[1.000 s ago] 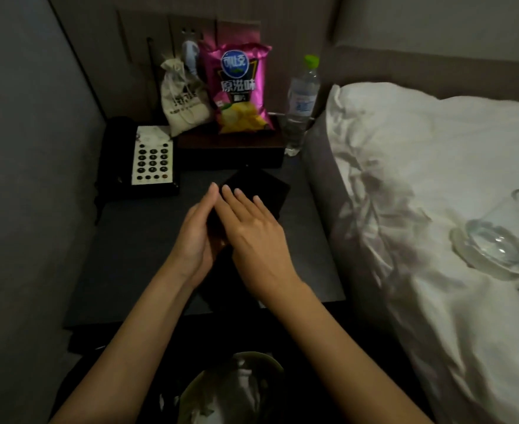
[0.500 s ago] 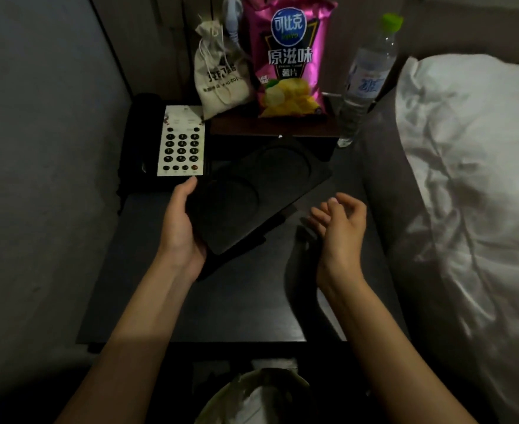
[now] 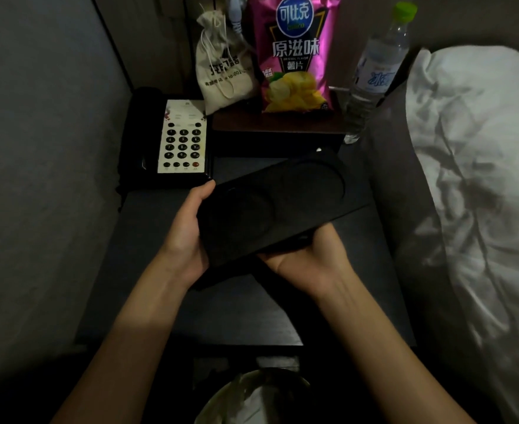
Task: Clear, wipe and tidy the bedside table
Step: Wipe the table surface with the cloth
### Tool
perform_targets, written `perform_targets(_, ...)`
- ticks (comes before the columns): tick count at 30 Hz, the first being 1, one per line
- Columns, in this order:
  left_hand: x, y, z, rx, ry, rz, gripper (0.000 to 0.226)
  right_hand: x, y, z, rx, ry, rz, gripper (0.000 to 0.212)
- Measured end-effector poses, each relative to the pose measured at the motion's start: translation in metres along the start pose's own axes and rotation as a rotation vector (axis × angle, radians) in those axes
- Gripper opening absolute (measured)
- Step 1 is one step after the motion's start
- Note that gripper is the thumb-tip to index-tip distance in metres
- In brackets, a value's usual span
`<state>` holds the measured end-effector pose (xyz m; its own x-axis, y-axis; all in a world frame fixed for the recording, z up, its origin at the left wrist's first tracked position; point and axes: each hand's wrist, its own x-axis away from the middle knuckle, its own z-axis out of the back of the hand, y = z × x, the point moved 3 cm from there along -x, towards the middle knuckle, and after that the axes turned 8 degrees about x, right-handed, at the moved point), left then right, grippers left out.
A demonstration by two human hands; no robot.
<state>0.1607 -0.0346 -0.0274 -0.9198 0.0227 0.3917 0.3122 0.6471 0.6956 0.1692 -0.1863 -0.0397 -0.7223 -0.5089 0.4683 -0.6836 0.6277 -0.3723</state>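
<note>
A flat black tray (image 3: pixel 282 203) with two round recesses is lifted off the dark bedside table (image 3: pixel 160 301), tilted up to the right. My left hand (image 3: pixel 187 231) grips its left end, thumb on the top edge. Under the tray's near edge my right hand (image 3: pixel 307 258) holds it palm up, its fingers hidden beneath. At the back a pink crisp bag (image 3: pixel 295 56) and a beige drawstring pouch (image 3: pixel 221 65) stand on a brown box (image 3: pixel 276 130). A water bottle (image 3: pixel 374 75) stands to the right of them.
A black telephone (image 3: pixel 181 139) with a white keypad sits at the table's back left, against the grey wall. The bed with white bedding (image 3: pixel 478 179) runs along the right. A bin with a pale liner (image 3: pixel 252 399) stands below the table's front edge.
Both hands lay flat on the tray a second ago. The left hand then lifted its left end, and the right hand has come under the near edge. The view has moved closer.
</note>
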Motion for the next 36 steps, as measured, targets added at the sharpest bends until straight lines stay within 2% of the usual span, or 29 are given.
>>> perform_targets(4,-0.001,0.0,0.0,-0.013,-0.017,0.024,0.044,0.001,-0.002,0.001,-0.002,0.005,-0.012,0.043)
perform_targets(7,-0.002,0.0,0.0,-0.048,-0.031,0.03,0.043,0.0,-0.002,0.002,0.034,0.087,0.048,0.035)
perform_targets(9,-0.003,0.001,0.001,-0.058,-0.024,0.021,0.041,0.001,-0.011,0.004,0.047,0.127,0.119,0.022)
perform_targets(11,-0.005,0.005,0.005,-0.03,-0.001,-0.014,0.037,0.002,-0.03,0.009,0.062,0.2,0.214,0.03)
perform_targets(13,-0.007,0.011,0.012,0.027,0.028,-0.06,0.032,0.008,-0.048,0.01,0.01,0.232,0.283,0.027)
perform_targets(15,-0.008,0.015,0.016,0.078,0.027,-0.089,0.033,0.012,-0.062,0.012,0.053,0.237,0.384,0.033)
perform_targets(17,-0.008,0.016,0.016,0.086,0.006,-0.106,0.038,0.016,-0.072,0.018,0.141,0.311,0.537,0.034)
perform_targets(19,-0.008,0.014,0.016,0.076,-0.004,-0.096,0.04,0.019,-0.079,0.018,0.391,0.434,0.717,0.026)
perform_targets(21,-0.007,0.011,0.015,0.055,-0.002,-0.08,0.041,0.018,-0.073,0.011,0.796,0.501,0.806,0.02)
perform_targets(22,-0.006,0.01,0.014,0.045,-0.009,-0.072,0.043,0.015,-0.067,0.01,0.988,0.495,0.811,0.022)
perform_targets(24,-0.005,0.007,0.01,0.028,-0.047,-0.055,0.047,0.006,-0.052,0.011,1.341,0.491,0.766,0.041)
perform_targets(26,-0.003,0.005,0.006,0.029,-0.093,-0.042,0.052,0.0,-0.042,0.013,1.607,0.555,0.73,0.053)
perform_targets(30,-0.003,0.001,0.002,0.065,-0.176,-0.006,0.061,-0.003,-0.029,0.001,1.927,0.628,0.771,0.058)
perform_targets(36,-0.007,-0.013,-0.006,0.1,-0.192,0.06,0.063,-0.004,0.017,-0.028,2.096,0.394,0.882,0.058)
